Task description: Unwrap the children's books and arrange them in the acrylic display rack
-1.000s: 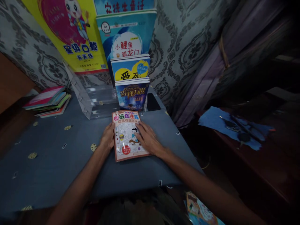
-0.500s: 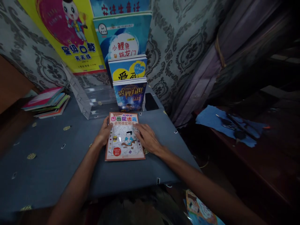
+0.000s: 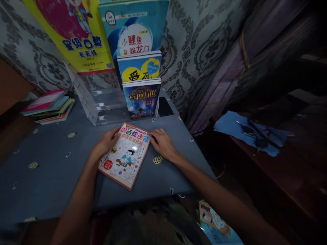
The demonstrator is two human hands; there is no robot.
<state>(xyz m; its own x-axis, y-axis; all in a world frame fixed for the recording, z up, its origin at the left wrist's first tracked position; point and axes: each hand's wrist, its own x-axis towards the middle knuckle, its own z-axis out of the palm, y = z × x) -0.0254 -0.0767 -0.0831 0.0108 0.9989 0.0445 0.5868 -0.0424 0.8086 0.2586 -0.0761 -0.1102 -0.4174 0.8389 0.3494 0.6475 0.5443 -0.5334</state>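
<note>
A picture book [image 3: 127,157] with an orange-brown border and a drawn seated figure lies on the blue-grey tablecloth, turned clockwise so its top leans right. My left hand [image 3: 107,140] grips its upper left edge, thumb over the cover and the other fingers partly hidden beside it. At the upper right corner, my right hand [image 3: 162,144] holds the edge between thumb and fingers. Just beyond stand books in a clear acrylic rack [image 3: 85,98], the front one a dark blue book [image 3: 141,98] with gold lettering.
Behind it rise a yellow-and-blue book [image 3: 140,68], a teal book [image 3: 134,30] and a yellow workbook [image 3: 84,51]. A book stack [image 3: 48,105] lies at left. A dark phone-like slab [image 3: 165,106] is beside the rack. At right, tools rest on blue cloth [image 3: 230,126]; the table edge [image 3: 201,153] runs nearby.
The picture book has turned clockwise, its lower end swinging left towards me. My left hand has shifted left with it; my right hand has moved slightly to its top right corner.
</note>
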